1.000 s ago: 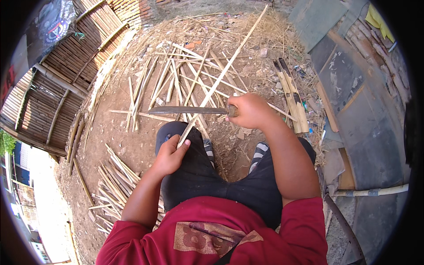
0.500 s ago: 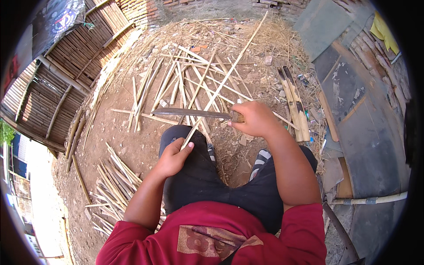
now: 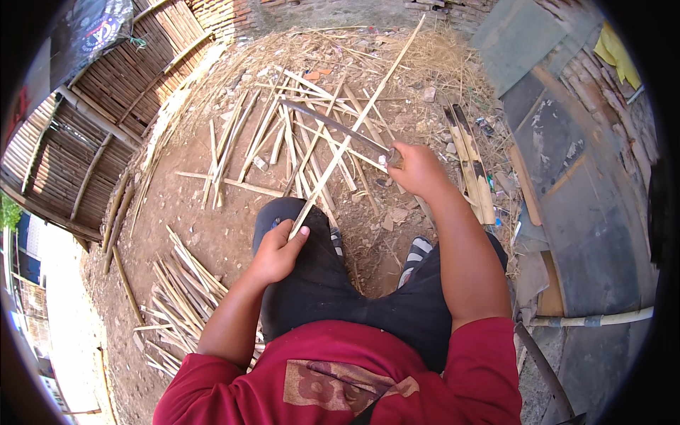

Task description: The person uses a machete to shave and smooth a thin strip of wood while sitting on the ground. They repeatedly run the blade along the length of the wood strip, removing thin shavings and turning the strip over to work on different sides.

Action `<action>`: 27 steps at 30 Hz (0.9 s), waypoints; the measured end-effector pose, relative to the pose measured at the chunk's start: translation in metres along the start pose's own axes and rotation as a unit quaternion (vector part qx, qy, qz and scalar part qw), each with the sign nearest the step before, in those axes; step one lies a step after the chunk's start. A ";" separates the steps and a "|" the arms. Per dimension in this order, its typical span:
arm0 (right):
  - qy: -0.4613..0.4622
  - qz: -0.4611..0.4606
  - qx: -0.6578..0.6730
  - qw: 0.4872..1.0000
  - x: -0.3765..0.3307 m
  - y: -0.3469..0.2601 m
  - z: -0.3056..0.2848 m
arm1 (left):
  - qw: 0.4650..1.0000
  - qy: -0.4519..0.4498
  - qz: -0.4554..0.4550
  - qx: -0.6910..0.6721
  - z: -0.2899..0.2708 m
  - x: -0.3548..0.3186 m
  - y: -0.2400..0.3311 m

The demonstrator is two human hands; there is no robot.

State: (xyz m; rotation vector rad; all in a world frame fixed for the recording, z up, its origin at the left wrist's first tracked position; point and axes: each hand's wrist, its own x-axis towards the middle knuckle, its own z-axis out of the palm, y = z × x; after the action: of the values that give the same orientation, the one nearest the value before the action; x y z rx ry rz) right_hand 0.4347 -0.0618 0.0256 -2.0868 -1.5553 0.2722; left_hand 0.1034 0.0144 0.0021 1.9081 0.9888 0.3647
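My left hand [image 3: 281,249], closed above my left knee, grips the near end of a long, pale bamboo strip [image 3: 383,86]. The strip slants away to the far right. In my right hand [image 3: 419,170] is the handle of a machete, its long dark blade [image 3: 319,119] pointing to the far left. The blade crosses the strip around its middle; I cannot tell whether they touch. Beyond my knees, many loose bamboo strips [image 3: 228,138] lie crisscrossed on the dirt.
A dense pile of strips [image 3: 185,301] lies by my left side. Two wider split bamboo pieces [image 3: 473,170] rest at the right, near dark boards [image 3: 567,142]. Bamboo screens [image 3: 60,166] stand at the left, and a long dark blade-like piece [image 3: 545,372] lies beside my right hip.
My right hand has moved slightly away and to the right. The machete's tip has swung farther out, so the blade now slants instead of lying nearly level. My left hand barely moved.
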 end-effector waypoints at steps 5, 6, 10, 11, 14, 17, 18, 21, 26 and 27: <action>0.003 -0.102 -0.044 0.994 -0.010 -0.026 0.015 | 1.000 0.018 -0.008 0.015 0.002 0.000 0.002; -0.035 -0.140 -0.064 0.987 -0.014 -0.034 0.018 | 1.000 0.019 -0.014 0.016 0.002 -0.001 0.002; -0.098 -0.087 -0.060 0.990 -0.007 -0.020 0.007 | 0.999 0.014 0.016 0.047 0.003 -0.007 0.010; -0.047 -0.033 0.002 0.998 -0.004 -0.002 0.007 | 0.999 0.009 0.008 0.041 0.002 -0.005 0.009; 0.019 0.051 0.010 0.998 0.003 0.008 0.000 | 1.000 0.003 -0.005 0.024 0.001 0.002 -0.001; -0.079 -0.027 -0.041 0.996 -0.005 -0.015 0.006 | 1.000 0.003 -0.002 0.019 0.002 0.003 0.000; -0.098 -0.072 -0.062 0.991 -0.009 -0.023 0.012 | 1.000 0.002 -0.001 0.019 0.003 0.002 0.001; -0.116 -0.151 -0.086 0.978 -0.020 -0.046 0.010 | 0.999 0.000 0.021 0.042 0.003 0.000 -0.002; -0.044 0.018 0.042 0.998 -0.001 -0.001 -0.001 | 0.999 0.031 0.018 0.016 0.004 -0.005 0.002; -0.032 0.038 0.048 0.998 0.001 0.000 -0.002 | 0.999 0.037 0.002 -0.002 0.005 -0.005 0.002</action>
State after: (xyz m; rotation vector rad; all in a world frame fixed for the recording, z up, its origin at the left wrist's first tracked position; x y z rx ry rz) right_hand 0.4361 -0.0618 0.0272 -2.0823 -1.4716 0.4381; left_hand 0.1036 0.0071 0.0018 1.9061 1.0315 0.4417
